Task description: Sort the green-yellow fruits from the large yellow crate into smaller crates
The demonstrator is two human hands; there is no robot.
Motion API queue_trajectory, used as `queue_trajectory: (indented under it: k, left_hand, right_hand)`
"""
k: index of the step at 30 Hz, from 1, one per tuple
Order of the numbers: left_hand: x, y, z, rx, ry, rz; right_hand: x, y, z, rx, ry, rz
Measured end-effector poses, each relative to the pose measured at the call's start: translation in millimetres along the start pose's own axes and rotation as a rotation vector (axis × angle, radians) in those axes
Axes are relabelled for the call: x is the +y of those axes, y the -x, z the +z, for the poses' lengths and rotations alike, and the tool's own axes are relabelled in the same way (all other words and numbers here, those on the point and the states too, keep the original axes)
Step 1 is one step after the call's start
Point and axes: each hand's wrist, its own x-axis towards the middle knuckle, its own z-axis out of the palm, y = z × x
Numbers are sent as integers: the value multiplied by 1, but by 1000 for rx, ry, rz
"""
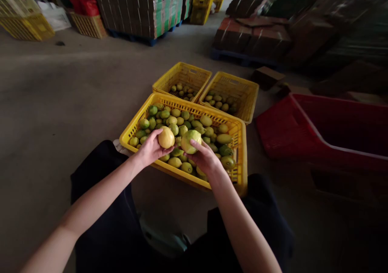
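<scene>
My left hand (150,147) is closed around a yellow lemon (166,138), held above the near crate. Beside it, my right hand (206,156) grips a larger yellow-green lemon (190,141), thumb over its side. The two fruits are a little apart. Below both hands, a yellow plastic crate (241,155) holds many green and yellow lemons (174,162), partly hidden by my hands.
Two more yellow crates, a left one (194,71) and a right one (242,85), stand just beyond with lemons at their bottoms. A red bin (281,131) is at the right. Strapped stacks on pallets (130,10) and cartons (266,78) stand farther back.
</scene>
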Motion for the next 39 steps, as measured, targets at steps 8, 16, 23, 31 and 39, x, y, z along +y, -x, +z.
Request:
queue_trajectory:
  k: [8, 16, 23, 31, 39]
  left_hand:
    - [1, 13, 9, -81, -295, 420]
    - [7, 20, 10, -88, -186, 369]
    - [-3, 1, -3, 11, -235, 371]
    - [-6, 0, 1, 104, -455, 233]
    - [-5, -13, 9, 179, -306, 126]
  right_hand:
    - [-7, 11, -6, -37, 535, -506]
    - [-7, 14, -5, -44, 489, -519]
    - [-10, 10, -4, -149, 366, -395]
    - [0, 11, 4, -82, 268, -258]
    - [5, 4, 7, -21, 218, -176]
